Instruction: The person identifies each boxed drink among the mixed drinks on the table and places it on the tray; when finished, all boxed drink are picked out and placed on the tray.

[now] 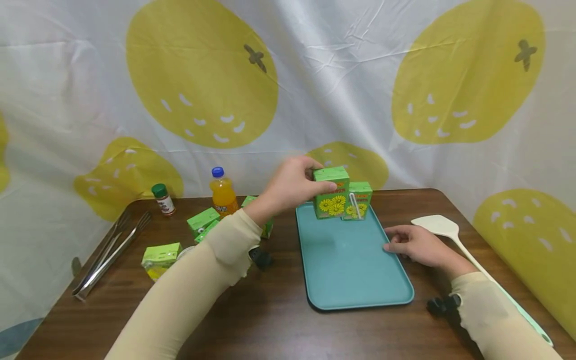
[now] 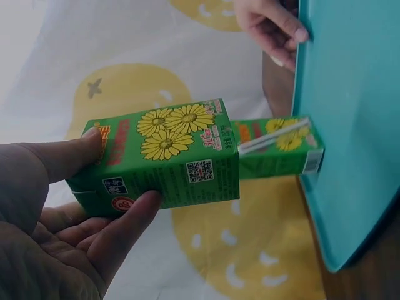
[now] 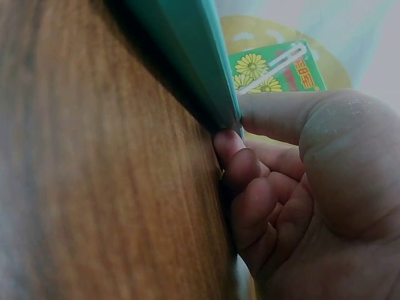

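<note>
My left hand (image 1: 292, 185) grips a green drink carton (image 1: 332, 202) printed with yellow flowers, thumb on one face and fingers on another. The left wrist view shows this carton (image 2: 156, 156) tilted, apart from the tray surface. Just beside it, a second green carton (image 1: 358, 202) with a white straw on its side stands upright at the far end of the teal tray (image 1: 355, 270). At the tray's right edge, my right hand (image 1: 416, 245) pinches the rim. In the right wrist view its thumb (image 3: 275, 115) lies against the rim (image 3: 219, 75), the other fingers curled below.
Left of the tray are several more green cartons (image 1: 161, 254), partly behind my left arm, and an orange drink bottle (image 1: 223, 195). A green-capped jar (image 1: 163, 200) and metal tongs (image 1: 108, 255) lie farther left. A white spatula (image 1: 438, 225) lies along the right side.
</note>
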### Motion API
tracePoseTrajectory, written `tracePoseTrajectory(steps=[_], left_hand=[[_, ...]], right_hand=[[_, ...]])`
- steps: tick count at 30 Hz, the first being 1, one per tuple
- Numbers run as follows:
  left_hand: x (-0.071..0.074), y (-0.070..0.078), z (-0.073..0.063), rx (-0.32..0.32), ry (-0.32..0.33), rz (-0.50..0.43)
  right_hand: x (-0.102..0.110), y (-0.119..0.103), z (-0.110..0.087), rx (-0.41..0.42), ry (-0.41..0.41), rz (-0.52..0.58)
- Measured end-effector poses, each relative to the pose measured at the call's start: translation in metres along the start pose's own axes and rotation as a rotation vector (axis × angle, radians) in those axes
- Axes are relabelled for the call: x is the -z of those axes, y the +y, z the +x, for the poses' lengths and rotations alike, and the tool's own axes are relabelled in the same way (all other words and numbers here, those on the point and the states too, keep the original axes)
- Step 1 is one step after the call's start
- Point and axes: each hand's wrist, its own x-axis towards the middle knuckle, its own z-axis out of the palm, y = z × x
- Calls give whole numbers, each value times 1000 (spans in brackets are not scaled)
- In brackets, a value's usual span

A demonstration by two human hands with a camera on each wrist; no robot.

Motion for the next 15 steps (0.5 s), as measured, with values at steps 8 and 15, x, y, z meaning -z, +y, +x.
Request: tracePoseTrajectory(steps=[8,15], left_hand=[[-33,-7,6,11,0,8],[-58,-16,12,24,9,-64]], right_hand=[[-1,0,-1,11,8,18],[-1,1,0,-1,6,11]])
